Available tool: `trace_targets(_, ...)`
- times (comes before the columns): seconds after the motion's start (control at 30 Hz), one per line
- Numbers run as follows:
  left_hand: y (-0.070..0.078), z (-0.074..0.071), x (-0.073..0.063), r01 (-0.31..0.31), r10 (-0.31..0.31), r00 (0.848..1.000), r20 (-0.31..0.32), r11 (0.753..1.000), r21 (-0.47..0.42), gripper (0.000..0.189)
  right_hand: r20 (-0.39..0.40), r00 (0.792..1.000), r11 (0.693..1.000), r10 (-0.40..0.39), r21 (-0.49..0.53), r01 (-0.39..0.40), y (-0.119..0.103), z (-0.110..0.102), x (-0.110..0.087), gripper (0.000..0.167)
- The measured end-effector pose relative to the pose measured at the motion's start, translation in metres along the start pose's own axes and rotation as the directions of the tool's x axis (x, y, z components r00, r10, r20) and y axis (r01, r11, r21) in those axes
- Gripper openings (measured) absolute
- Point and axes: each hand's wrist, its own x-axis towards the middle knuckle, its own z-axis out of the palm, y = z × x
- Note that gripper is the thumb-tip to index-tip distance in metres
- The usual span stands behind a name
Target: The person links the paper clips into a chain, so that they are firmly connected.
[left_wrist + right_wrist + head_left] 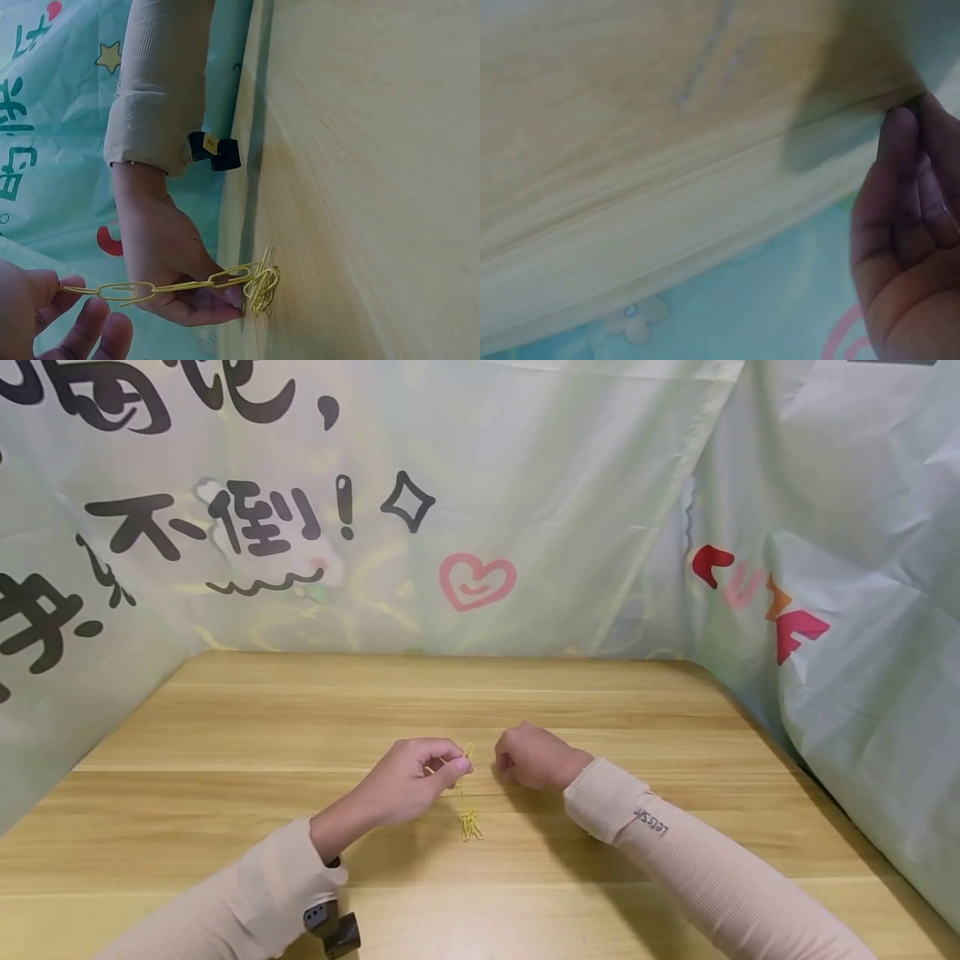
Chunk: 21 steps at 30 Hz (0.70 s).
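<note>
A chain of linked yellow paper clips (471, 824) hangs from my left hand (411, 781), which pinches its upper end between thumb and forefinger. In the left wrist view the upper links of the chain (177, 286) are stretched taut, and the lower ones lie bunched in a small heap on the table. My right hand (536, 757) is low over the table, to the right of the chain and apart from it. Its fingers are curled, and in the right wrist view the thumb and fingertips (901, 124) come together with nothing visible between them.
The wooden table (300, 710) reaches back to a pale printed cloth (570, 527) hung behind it and along both sides. A dark camera (333, 928) is strapped to the left wrist. Shadows of the arms fall across the tabletop.
</note>
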Motion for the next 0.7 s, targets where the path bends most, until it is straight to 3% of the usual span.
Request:
trace_targets(0.13,0.0,0.0,-0.001,-0.001,0.001,1.0,0.001,1.0,-0.002,0.019,0.029,0.998,0.998,0.057,-0.003,-0.057,0.001,0.002,-0.001,0.023)
trace_targets(0.4,0.0,0.0,-0.003,0.001,-0.001,1.0,-0.007,1.0,0.001,0.018,0.154,0.986,0.997,0.072,-0.008,-0.072,0.001,0.003,-0.005,0.039)
trace_targets(0.57,0.0,-0.001,-0.004,0.004,-0.004,1.0,-0.006,1.0,0.003,0.018,0.199,0.976,0.996,0.092,-0.005,-0.093,0.0,-0.002,-0.008,0.026)
trace_targets(0.7,0.0,-0.002,-0.005,0.007,-0.007,1.0,-0.006,1.0,0.007,0.019,0.138,0.989,0.995,0.044,0.086,-0.056,0.0,-0.007,-0.01,0.014)
